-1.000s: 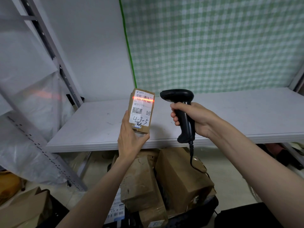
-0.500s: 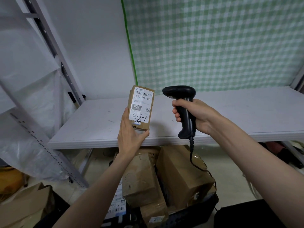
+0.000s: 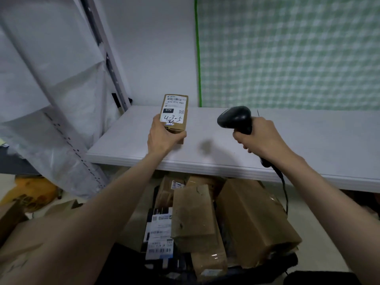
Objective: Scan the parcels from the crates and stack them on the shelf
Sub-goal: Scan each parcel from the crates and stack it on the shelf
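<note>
My left hand [image 3: 163, 136] grips the lower end of a small brown parcel [image 3: 174, 112] with a white label, held upright over the white shelf [image 3: 308, 140] near its left part. My right hand [image 3: 259, 138] holds a black barcode scanner [image 3: 236, 119] by its handle, to the right of the parcel and above the shelf; its cable hangs down past the shelf edge. Below the shelf, a dark crate [image 3: 267, 266] holds several brown parcels [image 3: 253, 221].
A grey metal shelf upright [image 3: 107, 58] rises at the left, with white plastic sheeting [image 3: 41, 89] beside it. A green checked cloth [image 3: 287, 52] covers the back wall. More cardboard boxes [image 3: 12, 214] lie on the floor at lower left.
The red scan line on the label has gone. My left hand has carried the parcel forward over the shelf, and the scanner has tilted away from it.
</note>
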